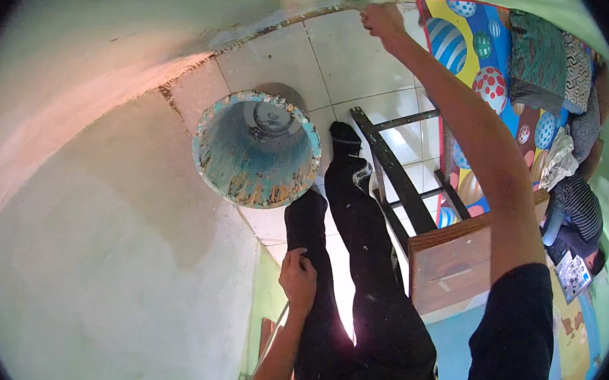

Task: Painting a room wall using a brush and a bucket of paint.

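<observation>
My right hand [384, 22] reaches far forward to the pale green wall [263, 5], at the end of an outstretched arm. Its fingers are curled; a small greenish patch beside them is blurred, and I cannot make out what they hold. Lower down, my left hand [299, 280] is loosely closed against my black trouser leg [306, 226], with nothing visible inside it. Ahead of that hand is a paint-splattered bucket [210, 149], its wide mouth facing me. Dried blue, white and rust-coloured stains coat its inner wall.
A dark ladder-like frame [400, 169] and a wooden board [450, 264] stand right of my legs. White floor tiles [359, 57] lie below. Beyond are a colourful ball-patterned mat [467, 67], folded cloths [536, 62], and another person in a striped top [582, 207].
</observation>
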Demonstrator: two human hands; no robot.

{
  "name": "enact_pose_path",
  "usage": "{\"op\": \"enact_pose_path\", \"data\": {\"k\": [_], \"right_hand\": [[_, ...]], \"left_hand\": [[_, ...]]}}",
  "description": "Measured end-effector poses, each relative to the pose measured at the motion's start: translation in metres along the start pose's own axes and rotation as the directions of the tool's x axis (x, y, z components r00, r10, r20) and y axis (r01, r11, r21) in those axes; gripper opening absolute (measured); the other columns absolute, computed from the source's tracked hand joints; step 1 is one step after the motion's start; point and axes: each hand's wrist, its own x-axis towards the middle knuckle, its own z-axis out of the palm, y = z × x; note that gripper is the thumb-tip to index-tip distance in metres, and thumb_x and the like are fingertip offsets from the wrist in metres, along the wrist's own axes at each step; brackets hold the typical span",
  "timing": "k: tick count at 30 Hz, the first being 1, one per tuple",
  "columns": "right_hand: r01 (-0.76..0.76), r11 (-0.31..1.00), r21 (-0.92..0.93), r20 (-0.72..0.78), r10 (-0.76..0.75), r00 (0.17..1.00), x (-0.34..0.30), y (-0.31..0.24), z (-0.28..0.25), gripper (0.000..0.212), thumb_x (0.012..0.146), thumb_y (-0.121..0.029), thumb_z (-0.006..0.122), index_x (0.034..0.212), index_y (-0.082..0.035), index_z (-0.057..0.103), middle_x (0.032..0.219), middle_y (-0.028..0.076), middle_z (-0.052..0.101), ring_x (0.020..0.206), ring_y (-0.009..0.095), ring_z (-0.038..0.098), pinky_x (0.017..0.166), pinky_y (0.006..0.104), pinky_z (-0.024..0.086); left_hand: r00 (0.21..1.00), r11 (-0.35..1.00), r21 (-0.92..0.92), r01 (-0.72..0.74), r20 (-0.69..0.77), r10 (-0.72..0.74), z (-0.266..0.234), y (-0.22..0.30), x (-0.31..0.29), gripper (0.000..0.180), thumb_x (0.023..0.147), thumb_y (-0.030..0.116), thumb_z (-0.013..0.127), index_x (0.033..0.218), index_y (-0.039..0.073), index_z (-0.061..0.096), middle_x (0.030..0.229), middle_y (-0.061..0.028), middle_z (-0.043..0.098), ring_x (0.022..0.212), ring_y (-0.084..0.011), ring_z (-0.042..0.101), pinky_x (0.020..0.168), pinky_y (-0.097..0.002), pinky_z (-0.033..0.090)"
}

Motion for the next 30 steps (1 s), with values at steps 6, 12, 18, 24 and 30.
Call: {"op": "enact_pose_path", "data": {"k": [6, 12, 18, 24, 30], "right_hand": [[-0.052, 0.949, 0.312, 0.128, 0.012, 0.992, -0.135, -0.08, -0.065, 0.025, 0.09, -0.023, 0.05, 0.089, -0.002, 0.063, 0.062, -0.003, 0.048, 0.048, 0.003, 0.04, 0.041, 0.0194, 0.029], [-0.214, 0.916, 0.339, 0.186, 0.157, 0.97, -0.099, -0.032, -0.044, 0.019, 0.082, -0.016, 0.054, 0.078, 0.001, 0.063, 0.063, 0.004, 0.056, 0.05, 0.009, 0.051, 0.041, 0.0238, 0.038], [-0.134, 0.926, 0.354, 0.089, 0.109, 0.99, -0.059, -0.034, -0.027, 0.02, 0.089, -0.016, 0.05, 0.08, -0.002, 0.063, 0.064, 0.001, 0.054, 0.049, 0.005, 0.045, 0.039, 0.022, 0.032], [-0.09, 0.868, 0.488, 0.02, 0.092, 0.996, -0.158, -0.092, -0.042, 0.025, 0.088, -0.022, 0.054, 0.088, 0.0, 0.065, 0.065, -0.001, 0.052, 0.048, 0.004, 0.042, 0.04, 0.0196, 0.03], [-0.227, 0.871, 0.436, 0.123, 0.192, 0.974, -0.154, -0.073, -0.032, 0.027, 0.085, -0.021, 0.053, 0.086, 0.003, 0.067, 0.062, 0.002, 0.055, 0.045, 0.007, 0.046, 0.037, 0.0225, 0.034]], "left_hand": [[0.999, 0.999, 0.001, -0.038, -0.028, 0.038, 0.001, -0.004, -0.005, 0.021, 0.079, 0.001, 0.055, 0.098, 0.005, 0.061, 0.093, -0.0144, 0.062, 0.083, -0.0339, 0.061, 0.071, -0.0417, 0.05], [0.999, 0.999, -0.046, -0.02, -0.027, 0.019, 0.005, 0.006, -0.009, 0.019, 0.079, 0.002, 0.055, 0.097, 0.005, 0.061, 0.092, -0.0136, 0.063, 0.083, -0.0329, 0.061, 0.071, -0.0415, 0.05], [0.999, 0.995, -0.097, -0.003, -0.051, -0.002, 0.007, 0.009, -0.012, 0.018, 0.08, 0.003, 0.056, 0.096, 0.006, 0.062, 0.093, -0.0133, 0.064, 0.086, -0.0323, 0.063, 0.074, -0.0407, 0.05], [0.997, 0.995, -0.1, 0.003, -0.072, -0.01, 0.0, 0.001, -0.017, 0.018, 0.079, 0.002, 0.055, 0.096, 0.005, 0.062, 0.093, -0.0134, 0.064, 0.085, -0.0328, 0.063, 0.073, -0.0408, 0.051], [0.997, 0.993, -0.12, -0.006, -0.081, -0.003, 0.007, 0.007, -0.019, 0.019, 0.077, 0.001, 0.055, 0.095, 0.006, 0.061, 0.09, -0.0126, 0.063, 0.083, -0.0326, 0.062, 0.069, -0.0418, 0.051]]}}
